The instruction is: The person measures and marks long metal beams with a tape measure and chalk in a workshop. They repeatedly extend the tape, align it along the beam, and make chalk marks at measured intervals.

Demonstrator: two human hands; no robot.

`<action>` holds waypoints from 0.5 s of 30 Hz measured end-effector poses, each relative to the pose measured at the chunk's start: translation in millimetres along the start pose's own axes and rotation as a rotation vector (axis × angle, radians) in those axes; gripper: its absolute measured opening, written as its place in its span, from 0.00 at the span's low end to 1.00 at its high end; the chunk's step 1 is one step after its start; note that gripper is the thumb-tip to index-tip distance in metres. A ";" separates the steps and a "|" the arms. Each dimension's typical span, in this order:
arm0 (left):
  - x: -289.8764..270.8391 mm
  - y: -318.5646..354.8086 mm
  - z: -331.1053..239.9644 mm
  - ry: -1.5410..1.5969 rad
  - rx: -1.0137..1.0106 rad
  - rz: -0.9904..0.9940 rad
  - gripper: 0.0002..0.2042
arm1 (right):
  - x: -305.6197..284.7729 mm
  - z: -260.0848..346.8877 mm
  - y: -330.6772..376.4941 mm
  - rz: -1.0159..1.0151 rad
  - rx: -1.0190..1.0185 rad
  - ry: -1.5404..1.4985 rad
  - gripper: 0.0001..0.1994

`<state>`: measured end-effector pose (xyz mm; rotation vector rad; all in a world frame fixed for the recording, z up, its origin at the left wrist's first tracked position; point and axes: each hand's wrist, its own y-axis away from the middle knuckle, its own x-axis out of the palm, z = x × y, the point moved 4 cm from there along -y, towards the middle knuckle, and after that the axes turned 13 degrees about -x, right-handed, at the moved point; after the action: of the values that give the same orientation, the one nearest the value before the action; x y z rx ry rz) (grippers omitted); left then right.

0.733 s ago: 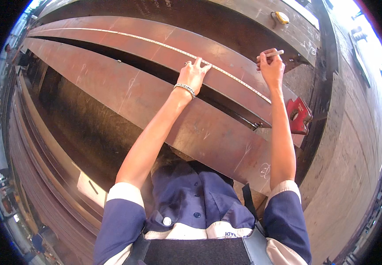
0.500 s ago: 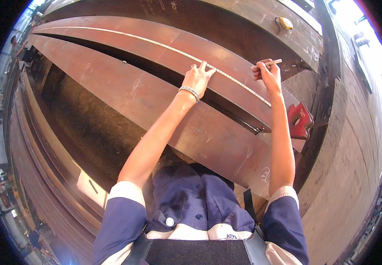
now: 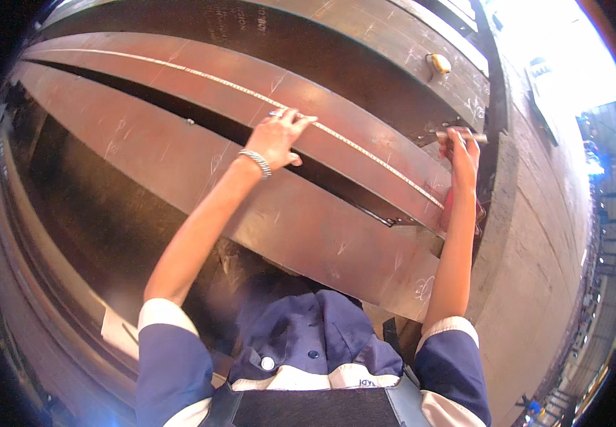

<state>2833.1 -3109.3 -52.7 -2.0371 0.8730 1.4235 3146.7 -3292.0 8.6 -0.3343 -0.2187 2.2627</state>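
My left hand [image 3: 279, 135] rests fingers-down on a long measuring tape [image 3: 365, 148] that runs along a rusty brown steel plate [image 3: 180, 85]. A bracelet sits on that wrist. My right hand [image 3: 461, 153] is raised at the plate's right end, closed around a thin pale marker stick [image 3: 461, 135] held level. A red tape case [image 3: 449, 208] shows partly behind my right forearm at the tape's near end.
More brown steel plates [image 3: 301, 228] lie stacked in steps below and above. A small yellow-capped object [image 3: 439, 64] sits on the upper plate. A concrete floor [image 3: 535, 235] lies to the right. A white paper [image 3: 119, 331] lies at lower left.
Both hands have shifted a little along the plate. My left hand has pressed down onto the tape, and my right hand has moved toward the plate's far right end with the marker.
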 end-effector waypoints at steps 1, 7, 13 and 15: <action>-7.2 -3.0 14.2 -0.020 -0.011 0.011 0.40 | -12.9 7.3 9.9 -0.046 -0.001 0.033 0.06; -25.3 -21.8 81.9 -0.004 0.031 0.108 0.39 | -23.5 59.6 117.8 -0.382 0.094 0.346 0.06; -10.7 -19.6 80.7 -0.121 0.098 0.143 0.34 | 7.0 77.1 218.4 -0.543 0.290 0.213 0.04; -11.9 -16.6 84.4 -0.138 0.142 0.079 0.31 | 25.2 84.1 233.5 -0.593 0.340 0.230 0.04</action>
<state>2790.0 -3035.6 -68.4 -1.7952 0.9758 1.4803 2938.4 -3428.4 22.4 -0.2968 0.1706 1.6225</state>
